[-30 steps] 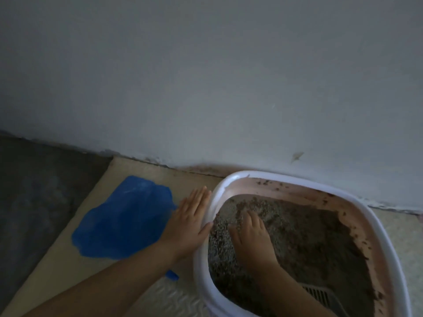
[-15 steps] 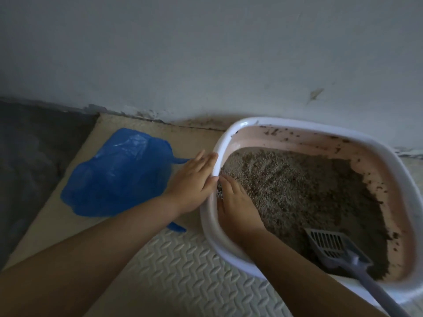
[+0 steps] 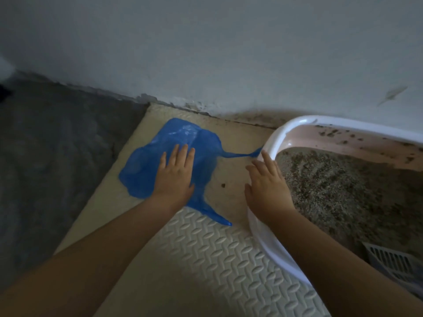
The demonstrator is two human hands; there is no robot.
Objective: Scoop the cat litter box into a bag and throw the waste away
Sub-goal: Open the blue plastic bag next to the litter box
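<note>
Head: left hand [image 3: 175, 177] flat on blue bag [image 3: 146, 165] (right hand [image 3: 267, 188] over litter box [image 3: 282, 133] rim).

Blue bag [image 3: 146, 170], white-rimmed pink litter box [image 3: 267, 243], grey-brown litter [image 3: 343, 191], cream embossed mat [image 3: 217, 259], perhaps grey scoop [image 3: 389, 261].

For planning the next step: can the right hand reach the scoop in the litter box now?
Probably yes. The right hand is open and empty at the litter box rim, and the scoop lies on the litter beside that forearm, nothing between.
</note>
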